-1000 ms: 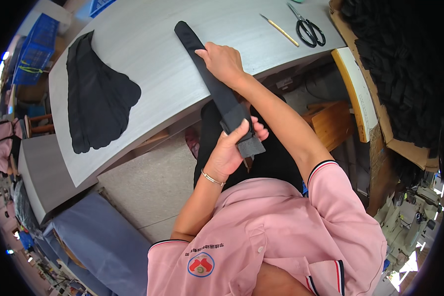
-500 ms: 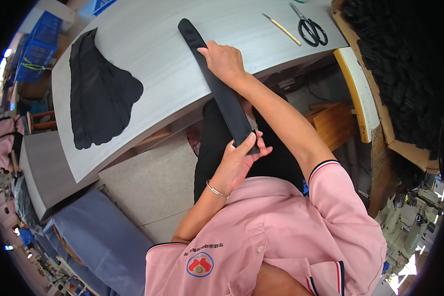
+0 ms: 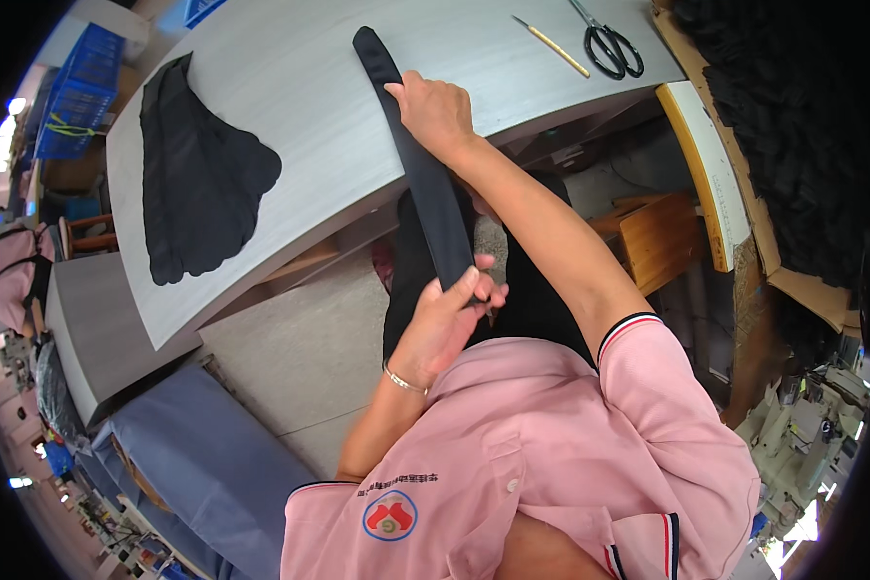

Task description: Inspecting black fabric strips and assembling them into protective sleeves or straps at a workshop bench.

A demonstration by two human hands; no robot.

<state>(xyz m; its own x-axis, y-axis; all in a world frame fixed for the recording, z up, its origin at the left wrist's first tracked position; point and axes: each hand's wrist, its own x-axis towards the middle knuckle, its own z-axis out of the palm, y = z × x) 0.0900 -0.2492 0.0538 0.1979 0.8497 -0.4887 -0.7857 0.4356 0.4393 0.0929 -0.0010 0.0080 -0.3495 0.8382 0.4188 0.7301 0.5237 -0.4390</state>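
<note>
In the head view, a long black fabric strip (image 3: pixel 425 179) runs from the grey tabletop (image 3: pixel 309 87) over its near edge and down toward the person's lap. The right hand (image 3: pixel 437 111) lies flat on the strip's upper part, palm down and fingers extended, pressing it against the tabletop. The left hand (image 3: pixel 447 324) is closed around the strip's lower end below the tabletop edge, thumb on top. To the left of the strip lies a stack of black fabric pieces (image 3: pixel 198 179). To the right of the strip, near the far edge, rest black scissors (image 3: pixel 609 43) and a thin yellow stick (image 3: pixel 551 46).
</note>
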